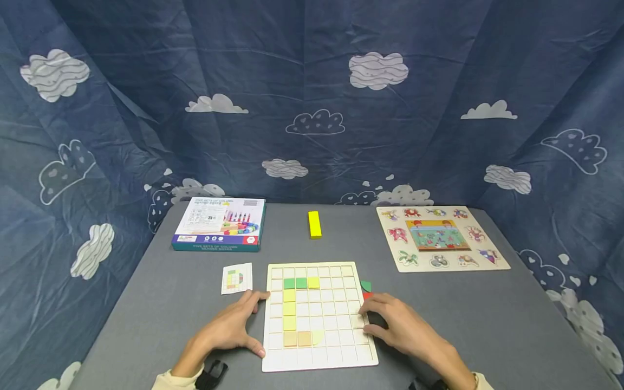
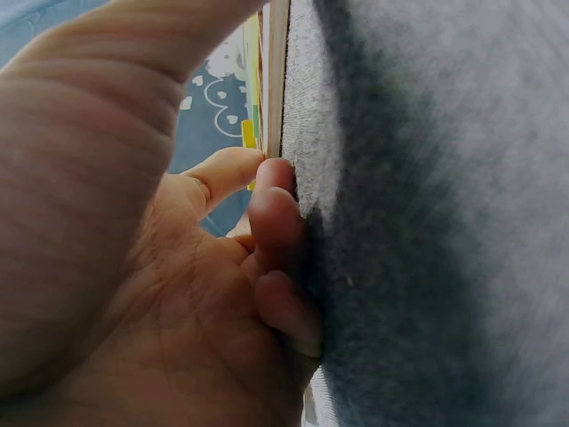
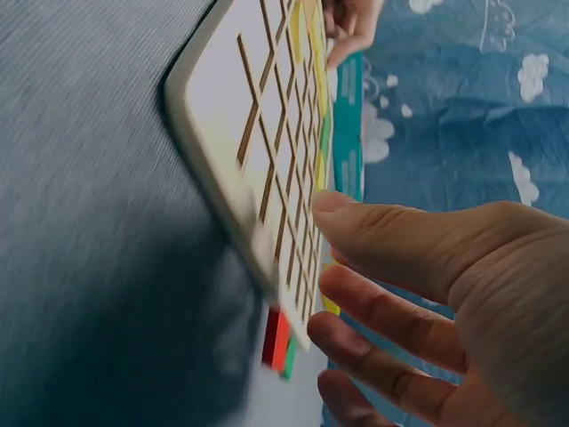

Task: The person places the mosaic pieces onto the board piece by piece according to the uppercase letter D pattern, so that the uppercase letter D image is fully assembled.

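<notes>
A pale wooden grid board [image 1: 336,357] lies flat on the table. On it, two green squares [image 1: 295,283] and a yellow square [image 1: 313,283] form a row, with several yellow squares [image 1: 290,309] running down the left. Two tan squares [image 1: 297,339] and a pale yellow rounded piece [image 1: 318,338] sit lower. My left hand [image 1: 229,326] spans the board's left edge, thumb and fingertips right at it. At the opposite edge, my right hand [image 1: 404,327] has its thumb and fingers spread, holding nothing. Just beyond it, a green piece [image 1: 365,285] and a red piece [image 3: 275,338] show beside the board.
A small pattern card [image 1: 236,278] lies left of the board. Behind it is a flat box [image 1: 218,225]. A yellow block [image 1: 314,225] stands at the back middle, and a sea-animal puzzle board [image 1: 397,254] lies back right. A cloud-printed curtain [image 1: 312,162] hangs behind the table.
</notes>
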`<state>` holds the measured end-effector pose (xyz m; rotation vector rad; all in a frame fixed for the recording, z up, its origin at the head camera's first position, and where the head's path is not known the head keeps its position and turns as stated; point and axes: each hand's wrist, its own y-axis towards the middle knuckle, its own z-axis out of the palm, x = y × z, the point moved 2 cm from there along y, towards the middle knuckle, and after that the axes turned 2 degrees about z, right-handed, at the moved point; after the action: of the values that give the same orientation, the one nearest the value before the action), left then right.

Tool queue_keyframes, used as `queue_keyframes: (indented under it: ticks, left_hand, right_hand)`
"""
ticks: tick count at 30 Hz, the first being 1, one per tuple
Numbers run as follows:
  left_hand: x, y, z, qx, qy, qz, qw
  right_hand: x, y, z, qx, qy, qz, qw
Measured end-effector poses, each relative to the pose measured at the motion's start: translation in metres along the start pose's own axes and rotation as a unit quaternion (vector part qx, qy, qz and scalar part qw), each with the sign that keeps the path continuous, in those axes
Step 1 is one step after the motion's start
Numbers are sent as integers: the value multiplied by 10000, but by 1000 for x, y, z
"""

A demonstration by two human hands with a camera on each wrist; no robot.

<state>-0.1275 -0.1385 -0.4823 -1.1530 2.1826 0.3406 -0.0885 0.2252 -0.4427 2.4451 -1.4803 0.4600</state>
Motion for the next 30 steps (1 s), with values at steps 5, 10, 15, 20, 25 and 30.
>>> queue_keyframes:
  ticks: [5,10,15,20,25,30]
  left_hand:
    - [0,1,-1,12,-57,-16,10000]
    - [0,2,-1,50,-83,-68,9999]
    - [-1,0,0,90,-99,-112,9998]
    - [-2,1,0,92,-87,-104,9999]
    - [-1,1,1,82,-67,-88,9999]
    - [-1,0,0,66,-19,-70,10000]
  right_hand:
    - [-15,-10,-4,-68,-115,349,9993]
    - [-30,-22,-9,-193,-322,595,9975]
    - [-45,-34,-14,-197,-432,759,9960]
    - [-58,-47,-21,-121,-420,922,9948]
    - [-69,-57,-24,58,-337,957,9948]
    - [-73,-61,-21,126,-213,910,9955]
